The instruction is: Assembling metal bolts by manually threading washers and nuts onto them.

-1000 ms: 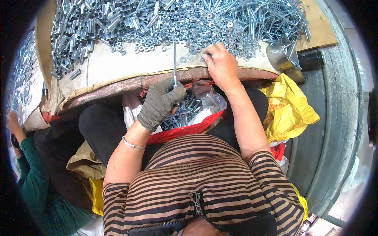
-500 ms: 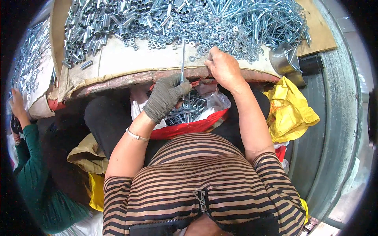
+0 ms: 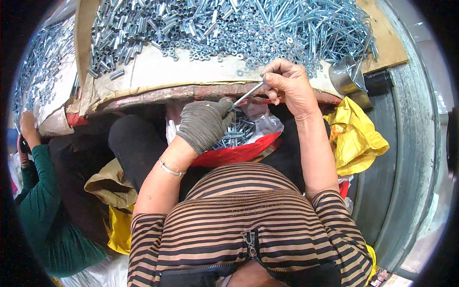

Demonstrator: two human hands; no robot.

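Observation:
My left hand [image 3: 204,125], in a grey knit glove, is closed around the lower part of a long thin metal bolt [image 3: 249,94]. The bolt slants up and to the right. At its upper end, the thumb and index finger of my bare right hand [image 3: 289,85] pinch together; whatever small piece may be between them is hidden. Below the gloved hand, in my lap, lies a red-edged plastic bag [image 3: 239,152] holding several metal bolts [image 3: 234,136]. Loose washers and nuts [image 3: 248,56] lie on the worktop [image 3: 191,71] just beyond my hands.
Heaps of metal sleeves [image 3: 143,28] and long bolts [image 3: 320,24] cover the far worktop. At right are a metal cup [image 3: 344,76], a yellow sack [image 3: 356,138] and a grey ribbed surface [image 3: 382,191]. A co-worker in a green sleeve [image 3: 43,167] works at the left.
My right hand has lifted from the washers to the bolt's upper end. The bolt, upright before, now tilts to the right. My left hand has shifted slightly right and down.

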